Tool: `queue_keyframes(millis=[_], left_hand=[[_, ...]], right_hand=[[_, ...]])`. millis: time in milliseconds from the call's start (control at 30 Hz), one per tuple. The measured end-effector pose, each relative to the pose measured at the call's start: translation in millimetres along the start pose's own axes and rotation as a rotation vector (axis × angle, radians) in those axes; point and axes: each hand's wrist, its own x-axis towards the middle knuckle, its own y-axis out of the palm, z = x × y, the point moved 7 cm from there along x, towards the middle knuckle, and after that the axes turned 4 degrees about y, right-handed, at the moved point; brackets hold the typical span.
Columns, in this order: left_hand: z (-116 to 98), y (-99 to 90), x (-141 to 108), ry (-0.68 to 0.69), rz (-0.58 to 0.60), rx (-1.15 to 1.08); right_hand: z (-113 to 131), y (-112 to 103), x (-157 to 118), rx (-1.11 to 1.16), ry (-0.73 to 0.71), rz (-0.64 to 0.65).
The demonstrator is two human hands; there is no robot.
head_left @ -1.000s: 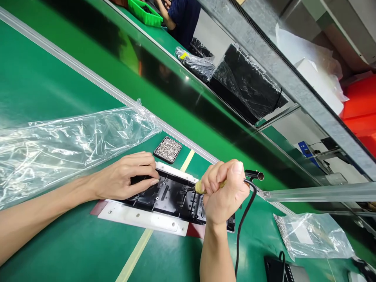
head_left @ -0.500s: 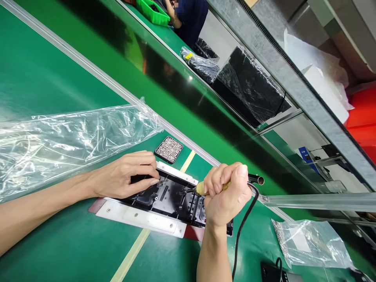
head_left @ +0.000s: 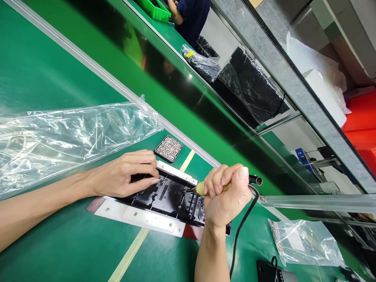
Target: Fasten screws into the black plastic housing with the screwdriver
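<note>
1. Green tabletop (head_left: 58,243) of an assembly line, pale stripe running across it, conveyor rail behind; co-worker in dark blue (head_left: 192,15) far up the line, hands apart from these two.
2. At far left, crumpled clear plastic bag (head_left: 67,137), lying flat beside the left forearm.
3. Left hand (head_left: 123,174) laid palm down on the near-left end of the black plastic housing (head_left: 167,197), fingers (head_left: 147,182) stretched almost flat, gripping nothing, only pressing. Best kept pressing, well apart from the tool tip.
4. Just behind the housing, small black tray of screws (head_left: 169,148), apart from both hands.
5. Housing seated in a white fixture plate (head_left: 141,217) at centre; should lie flat, without rocking.
6. Right hand (head_left: 227,196) closed in a full fist round the corded tool's yellow handle (head_left: 202,188), tip resting on the housing's interior. Advisable: steady, light pressure, cable (head_left: 239,239) left slack.
7. At right, smaller clear bag (head_left: 305,243).
</note>
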Motion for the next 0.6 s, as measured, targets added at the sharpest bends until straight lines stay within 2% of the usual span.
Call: queue_keyframes(millis=[600], left_hand=[[0.3,0.1,0.2,-0.008,-0.008,-0.004]], right_hand=[[-1.3,-1.9,0.5,0.001,0.013,-0.026]])
